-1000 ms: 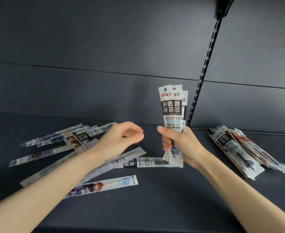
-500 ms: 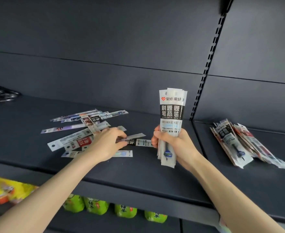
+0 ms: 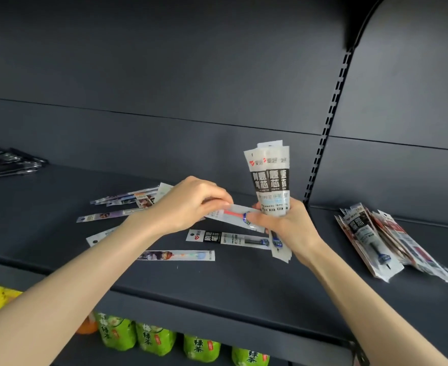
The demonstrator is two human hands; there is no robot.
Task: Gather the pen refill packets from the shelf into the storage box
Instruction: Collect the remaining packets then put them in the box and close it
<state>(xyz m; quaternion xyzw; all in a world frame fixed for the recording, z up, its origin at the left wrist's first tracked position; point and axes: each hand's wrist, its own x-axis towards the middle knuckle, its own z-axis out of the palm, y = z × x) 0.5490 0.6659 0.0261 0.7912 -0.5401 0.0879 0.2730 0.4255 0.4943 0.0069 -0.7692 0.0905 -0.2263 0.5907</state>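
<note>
Shelf: packet pinched by left fingers, beside bundle.

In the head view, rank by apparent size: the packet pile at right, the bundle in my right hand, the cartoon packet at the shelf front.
1. packet pile
2. bundle
3. cartoon packet, clearly smallest

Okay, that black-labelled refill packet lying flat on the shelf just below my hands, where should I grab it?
Probably its white hang-hole end, pinched from above, coming from the left. The black-labelled packet lies flat, left to right, and its other end sits close under the bundle in the right hand.
</note>
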